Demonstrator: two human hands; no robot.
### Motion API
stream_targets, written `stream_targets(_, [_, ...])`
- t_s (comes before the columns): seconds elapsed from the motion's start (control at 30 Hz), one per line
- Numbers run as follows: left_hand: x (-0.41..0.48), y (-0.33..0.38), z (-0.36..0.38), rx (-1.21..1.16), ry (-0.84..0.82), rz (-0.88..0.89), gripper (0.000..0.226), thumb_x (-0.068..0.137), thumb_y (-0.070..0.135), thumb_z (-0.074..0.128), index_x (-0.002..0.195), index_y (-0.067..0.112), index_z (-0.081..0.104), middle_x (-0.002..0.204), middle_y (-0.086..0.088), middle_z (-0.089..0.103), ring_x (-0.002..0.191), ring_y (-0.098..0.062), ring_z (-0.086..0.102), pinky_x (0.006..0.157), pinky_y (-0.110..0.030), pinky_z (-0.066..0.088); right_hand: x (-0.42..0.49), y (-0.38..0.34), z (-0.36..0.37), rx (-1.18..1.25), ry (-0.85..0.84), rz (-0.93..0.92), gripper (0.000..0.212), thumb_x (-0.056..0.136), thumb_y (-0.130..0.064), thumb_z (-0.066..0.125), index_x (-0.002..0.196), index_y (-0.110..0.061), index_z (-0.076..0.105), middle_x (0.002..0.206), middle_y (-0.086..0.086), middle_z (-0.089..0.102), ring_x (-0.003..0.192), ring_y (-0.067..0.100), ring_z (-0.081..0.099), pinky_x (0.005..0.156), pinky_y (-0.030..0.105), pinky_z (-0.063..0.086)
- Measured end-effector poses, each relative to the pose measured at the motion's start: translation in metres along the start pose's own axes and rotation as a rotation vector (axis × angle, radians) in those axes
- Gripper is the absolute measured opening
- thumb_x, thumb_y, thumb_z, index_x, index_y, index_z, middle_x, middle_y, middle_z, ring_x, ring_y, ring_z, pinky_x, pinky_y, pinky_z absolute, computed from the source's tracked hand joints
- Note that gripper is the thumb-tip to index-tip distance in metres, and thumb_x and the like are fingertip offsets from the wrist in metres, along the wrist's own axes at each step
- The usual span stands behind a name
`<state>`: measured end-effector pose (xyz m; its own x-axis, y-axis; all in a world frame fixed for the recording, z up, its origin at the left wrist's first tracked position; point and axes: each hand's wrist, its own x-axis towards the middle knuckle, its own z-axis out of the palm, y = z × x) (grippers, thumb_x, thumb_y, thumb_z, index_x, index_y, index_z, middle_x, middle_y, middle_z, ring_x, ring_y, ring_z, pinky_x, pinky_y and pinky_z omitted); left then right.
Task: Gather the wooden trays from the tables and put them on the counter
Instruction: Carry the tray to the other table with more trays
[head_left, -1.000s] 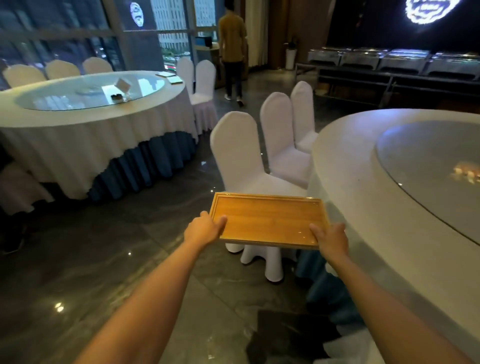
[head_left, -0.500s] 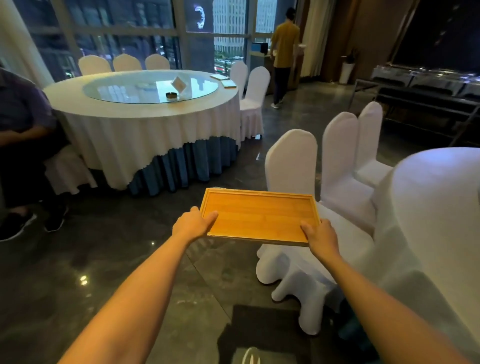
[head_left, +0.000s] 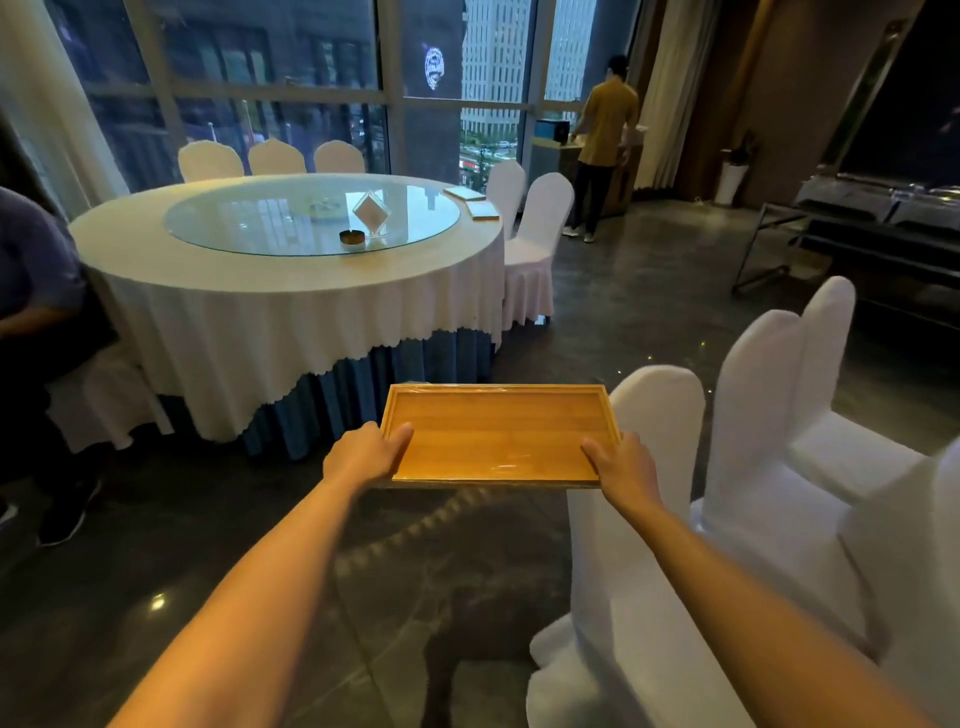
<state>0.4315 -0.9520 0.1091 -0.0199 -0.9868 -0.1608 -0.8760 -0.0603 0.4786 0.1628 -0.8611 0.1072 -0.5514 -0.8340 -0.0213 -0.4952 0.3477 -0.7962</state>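
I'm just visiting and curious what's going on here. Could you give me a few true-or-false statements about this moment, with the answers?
1. Both hands hold the wooden tray, the left hand at one end and the right hand at the other. True.
2. The tray carries dishes. False: it is empty.
3. Two more trays lie at the edge of the round table. True.
4. The tray in hand rests on the table. False: it is held in the air above the floor.
5. The white chairs stand to the left of the person carrying the tray. False: they are on the right.
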Motion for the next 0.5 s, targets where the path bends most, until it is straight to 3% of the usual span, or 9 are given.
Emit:
stream_targets(0.1, [0.069,0.014,-0.002,-0.013,0.007,0.012,0.060,0.091,0.058,0.032,0.114,0.007,0.052,0.101,-0.008,0.058,0.088,-0.023,0.055,0.079,-0.036,0.045,0.063,-0.014,0.023,0.005,0.008,-0.019,0.044,0.091,-0.033,0.052,0.119,0.001,0.048,0.113,0.021,0.060,0.090,0.026,0.057,0.071,0.030,0.040])
stream_targets(0.2, [0.146,0.028,0.000,-0.009,-0.001,0.038,0.060,0.091,0.059,0.032,0.112,0.007,0.053,0.094,-0.005,0.055,0.086,-0.022,0.055,0.080,-0.037,0.046,0.129,-0.028,0.049,-0.006,0.039,-0.003,0.049,0.090,-0.033,0.053,0.122,0.003,0.047,0.119,0.022,0.058,0.106,0.035,0.058,0.075,0.032,0.041])
stream_targets(0.33, [0.261,0.053,-0.007,0.011,-0.023,0.084,0.058,0.092,0.057,0.033,0.111,0.006,0.054,0.092,-0.006,0.054,0.083,-0.022,0.054,0.079,-0.035,0.046,0.228,-0.057,0.084,-0.013,0.096,0.027,0.050,0.088,-0.031,0.057,0.120,0.008,0.048,0.121,0.027,0.057,0.112,0.040,0.054,0.088,0.040,0.044])
stream_targets(0.43, [0.347,0.080,-0.025,0.010,-0.055,0.109,0.058,0.092,0.057,0.033,0.112,0.006,0.054,0.093,-0.006,0.055,0.085,-0.023,0.055,0.077,-0.034,0.044,0.302,-0.089,0.104,-0.019,0.135,0.058,0.050,0.089,-0.028,0.057,0.120,0.010,0.047,0.122,0.029,0.056,0.114,0.042,0.053,0.089,0.041,0.043])
stream_targets(0.5, [0.400,0.100,-0.036,-0.008,-0.073,0.125,0.060,0.092,0.055,0.034,0.116,0.005,0.055,0.101,-0.011,0.060,0.095,-0.028,0.060,0.084,-0.038,0.047,0.347,-0.107,0.112,-0.001,0.146,0.072,0.049,0.089,-0.028,0.057,0.119,0.010,0.048,0.121,0.029,0.057,0.113,0.041,0.053,0.090,0.041,0.043])
